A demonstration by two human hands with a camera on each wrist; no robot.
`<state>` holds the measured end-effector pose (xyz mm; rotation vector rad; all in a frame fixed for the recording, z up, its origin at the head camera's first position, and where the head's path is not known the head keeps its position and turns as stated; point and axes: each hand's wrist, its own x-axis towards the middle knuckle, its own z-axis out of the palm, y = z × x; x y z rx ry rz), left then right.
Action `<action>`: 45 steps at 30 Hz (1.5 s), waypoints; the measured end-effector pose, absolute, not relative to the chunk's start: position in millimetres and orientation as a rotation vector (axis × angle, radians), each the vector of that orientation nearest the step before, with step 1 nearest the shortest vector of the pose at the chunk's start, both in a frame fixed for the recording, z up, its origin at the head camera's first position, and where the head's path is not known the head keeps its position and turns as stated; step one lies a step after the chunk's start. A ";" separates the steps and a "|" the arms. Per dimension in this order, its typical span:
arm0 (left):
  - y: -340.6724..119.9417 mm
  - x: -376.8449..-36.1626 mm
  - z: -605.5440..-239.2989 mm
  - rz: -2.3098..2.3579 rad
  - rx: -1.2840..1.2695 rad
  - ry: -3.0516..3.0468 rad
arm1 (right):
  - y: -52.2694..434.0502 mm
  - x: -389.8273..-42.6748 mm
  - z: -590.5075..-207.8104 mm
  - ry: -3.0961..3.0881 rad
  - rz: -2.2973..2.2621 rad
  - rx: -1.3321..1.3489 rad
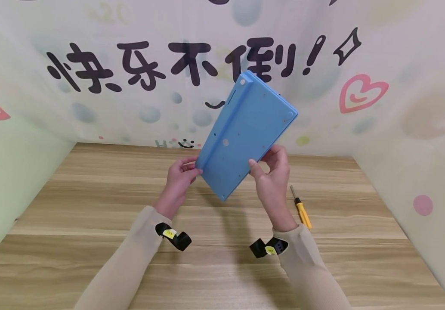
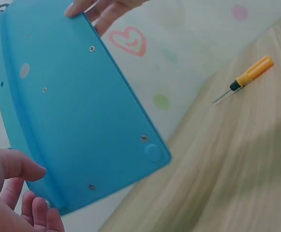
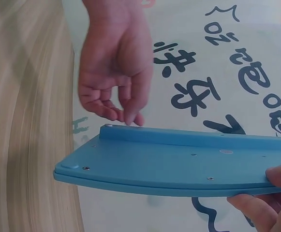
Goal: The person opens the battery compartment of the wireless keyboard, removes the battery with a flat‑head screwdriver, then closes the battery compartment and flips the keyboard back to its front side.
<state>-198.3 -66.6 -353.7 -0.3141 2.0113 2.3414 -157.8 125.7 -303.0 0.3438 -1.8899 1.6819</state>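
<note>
A blue keyboard (image 1: 245, 133), its underside with small screws and a raised ridge facing me, is held tilted above the table. My right hand (image 1: 273, 181) grips its lower right long edge, the thumb on the underside and fingers behind. At the lower left corner, by the ridge, my left hand (image 1: 180, 181) pinches the edge with thumb and fingertips. The left wrist view shows that thumb (image 2: 26, 166) over the ridge side of the keyboard (image 2: 82, 116). In the right wrist view, the left hand (image 3: 113, 72) meets the ridge end. The key side is hidden.
A screwdriver (image 1: 301, 211) with a yellow handle lies on the wooden table (image 1: 102, 241), right of my right hand. Behind the table hangs a white printed cloth (image 1: 129, 116) with black characters. Pale walls stand at both sides.
</note>
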 end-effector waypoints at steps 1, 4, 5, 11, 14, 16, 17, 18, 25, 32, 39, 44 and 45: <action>-67.1 -197.6 -356.5 2.342 -0.320 2.007 | 125.5 -158.2 -302.6 -1.879 1.684 0.346; -67.2 -195.8 -364.9 2.354 -0.340 1.971 | 124.7 -158.9 -301.7 -1.850 1.695 0.357; -67.2 -195.3 -367.4 2.356 -0.341 1.963 | 124.2 -159.0 -301.4 -1.840 1.699 0.361; -66.0 -193.4 -378.8 2.405 -0.355 1.875 | 122.0 -159.4 -299.9 -1.819 1.717 0.383; -66.0 -192.2 -382.3 2.444 -0.368 1.760 | 121.1 -159.3 -298.7 -1.814 1.742 0.377; -66.3 -191.2 -383.5 2.477 -0.366 1.676 | 120.4 -159.4 -298.0 -1.806 1.762 0.369; -66.2 -190.7 -384.1 2.499 -0.362 1.627 | 119.9 -159.5 -297.7 -1.803 1.770 0.364; -66.1 -190.4 -384.8 2.527 -0.356 1.576 | 119.4 -159.4 -297.2 -1.797 1.780 0.360; -65.6 -189.4 -387.6 2.633 -0.296 1.336 | 116.7 -158.9 -294.6 -1.775 1.811 0.367; -67.1 -189.2 -389.6 2.674 -0.224 1.250 | 118.6 -158.0 -294.3 -1.759 1.833 0.406; -70.1 -188.6 -392.0 2.642 -0.163 1.305 | 121.5 -158.4 -294.5 -1.766 1.845 0.475; -73.9 -188.7 -392.6 2.610 -0.161 1.351 | 120.5 -157.6 -293.8 -1.779 1.865 0.494; -74.7 -188.9 -392.3 2.607 -0.165 1.356 | 120.4 -157.6 -293.8 -1.777 1.874 0.494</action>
